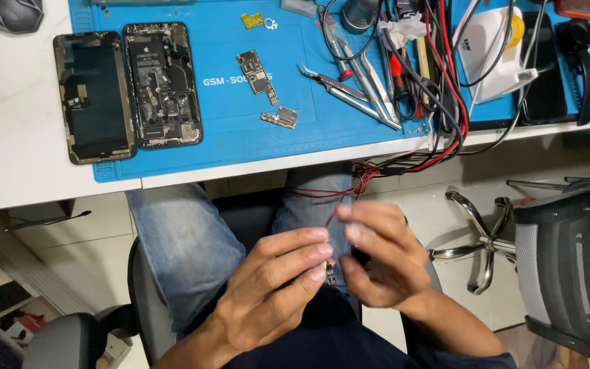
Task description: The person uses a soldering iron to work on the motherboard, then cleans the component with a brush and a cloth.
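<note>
Both hands meet over the lap, below the desk edge; the left hand (274, 287), palm down with fingers extended together, and the right hand (377, 256), fingers curled, pinch a small dark part (331, 275) between their fingertips; red and black wires (349, 188) run from it up to the blue mat (240, 143), where an opened phone (163, 84) lies.

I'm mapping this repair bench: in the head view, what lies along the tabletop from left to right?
Detached phone screen → opened phone body → long circuit board → metal tweezers → red and black wires → white device.
</note>
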